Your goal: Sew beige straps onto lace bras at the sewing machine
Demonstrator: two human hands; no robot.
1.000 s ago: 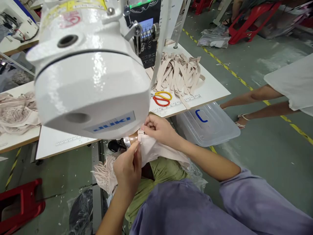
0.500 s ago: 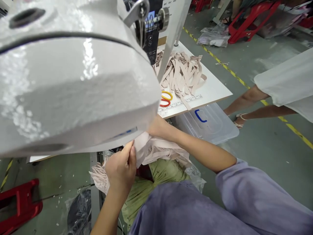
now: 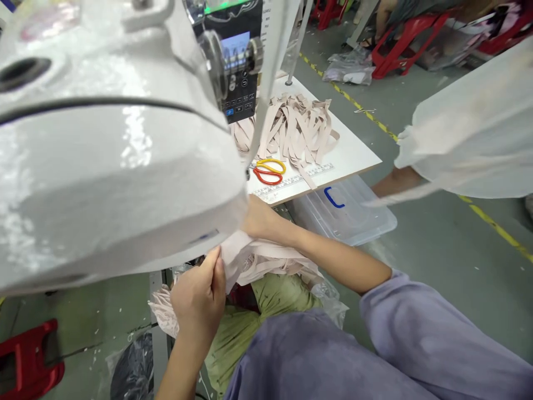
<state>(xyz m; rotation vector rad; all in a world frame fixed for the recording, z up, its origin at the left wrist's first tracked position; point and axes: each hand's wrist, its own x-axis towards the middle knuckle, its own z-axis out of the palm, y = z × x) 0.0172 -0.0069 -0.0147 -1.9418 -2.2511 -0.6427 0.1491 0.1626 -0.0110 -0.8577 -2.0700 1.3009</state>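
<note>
My left hand (image 3: 200, 297) is closed in a pinch on a beige fabric piece (image 3: 258, 258) just under the white sewing machine head (image 3: 112, 144). My right hand (image 3: 259, 219) reaches under the machine head beside the same fabric; its fingers are hidden behind the head. The fabric drapes down over my lap, above a green cloth (image 3: 270, 300). The needle area is hidden by the machine head.
Beige straps (image 3: 291, 125) are piled on the white table (image 3: 353, 155), with red and yellow scissors (image 3: 268, 171) beside them. A clear plastic bin (image 3: 345, 211) sits below the table edge. Another person in white (image 3: 466, 128) stands at right. A red stool (image 3: 25, 361) is at lower left.
The machine head now fills more of the view and hides my right hand's fingers and the strap end. The person at right has moved closer.
</note>
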